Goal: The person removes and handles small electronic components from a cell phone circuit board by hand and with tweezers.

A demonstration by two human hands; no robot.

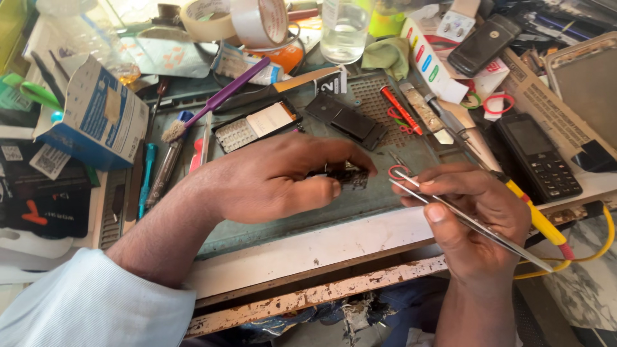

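My left hand (pixel 283 178) pinches a small dark circuit board (pixel 350 177) between thumb and fingers, just above a grey-green work mat (pixel 360 205). Beside it, my right hand (pixel 479 212) grips metal tweezers (pixel 450 209), their tips pointing left toward the board. The same hand also holds a soldering iron with a yellow handle (pixel 533 212), whose metal tip reaches up and left. A disassembled phone front with keypad and screen (pixel 256 125) and a black phone back piece (pixel 347 119) lie on the mat behind my hands.
A black keypad phone (pixel 538 154) lies at the right. A purple-handled brush (pixel 215 99), a red pen-like tool (pixel 400 109), tape rolls (pixel 238 19), a glass bottle (pixel 344 29), a blue-white box (pixel 96 115) and screwdrivers (pixel 151 173) crowd the bench. A worn wooden edge (pixel 321 292) runs along the front.
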